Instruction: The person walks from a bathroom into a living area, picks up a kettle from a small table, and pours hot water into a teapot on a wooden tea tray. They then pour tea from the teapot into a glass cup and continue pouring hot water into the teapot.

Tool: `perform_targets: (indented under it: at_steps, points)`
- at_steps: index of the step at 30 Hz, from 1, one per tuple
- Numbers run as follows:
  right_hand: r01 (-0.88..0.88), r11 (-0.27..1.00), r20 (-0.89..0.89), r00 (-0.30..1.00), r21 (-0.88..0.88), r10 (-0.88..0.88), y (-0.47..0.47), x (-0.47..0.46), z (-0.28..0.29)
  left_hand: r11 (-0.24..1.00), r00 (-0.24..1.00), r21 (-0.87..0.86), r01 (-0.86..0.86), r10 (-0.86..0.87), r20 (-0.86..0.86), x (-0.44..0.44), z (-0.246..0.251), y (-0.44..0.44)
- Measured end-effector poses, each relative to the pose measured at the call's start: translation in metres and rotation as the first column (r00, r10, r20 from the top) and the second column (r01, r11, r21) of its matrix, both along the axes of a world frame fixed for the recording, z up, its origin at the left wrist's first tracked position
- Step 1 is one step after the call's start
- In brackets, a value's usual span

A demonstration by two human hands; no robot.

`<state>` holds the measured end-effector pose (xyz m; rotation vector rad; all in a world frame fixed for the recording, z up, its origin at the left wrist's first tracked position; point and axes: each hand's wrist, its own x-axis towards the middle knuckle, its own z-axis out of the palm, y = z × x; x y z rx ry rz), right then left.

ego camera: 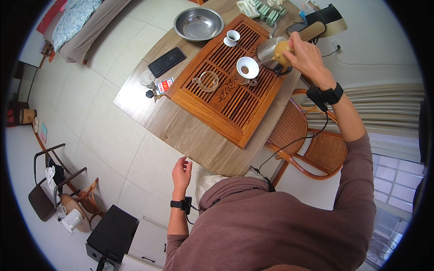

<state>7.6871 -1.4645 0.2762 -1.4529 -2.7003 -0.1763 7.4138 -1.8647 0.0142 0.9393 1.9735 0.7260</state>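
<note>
My right hand (302, 54) holds a small yellow teapot (283, 52), tilted, with a thin stream at its spout beside a white tea strainer (250, 62). The strainer sits on a glass pitcher (240, 78) on the slatted wooden tea tray (203, 113). Behind the teapot stands a metal kettle (268, 49) with a black handle. An empty-looking glass cup (208, 81) is on the tray, and a small white cup-shaped piece (232, 38) stands near its far left edge. My left hand (181, 174) hangs by the table's near edge, fingers loosely bent, holding nothing.
A steel basin (198, 24) stands beyond the tray's left side. On the table's left lie a black phone (167, 62), a round clear lid (146, 78) and keys with a printed tag (164, 86). A rattan chair (291, 128) is at the right; a cable hangs from my right wrist.
</note>
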Motion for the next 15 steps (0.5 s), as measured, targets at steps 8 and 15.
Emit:
perform_targets:
  at_steps: [8,15]
  points:
    - [-0.04,0.999,-0.008,0.999,0.007,0.04,-0.014,0.005,0.01,1.0,1.0,-0.017,0.018,-0.018,-0.007,0.0,0.0,0.001]
    - [-0.046,0.999,0.008,0.999,-0.001,0.046,-0.022,0.003,0.019,1.0,1.0,-0.008,0.01,-0.01,-0.001,0.001,0.0,0.0]
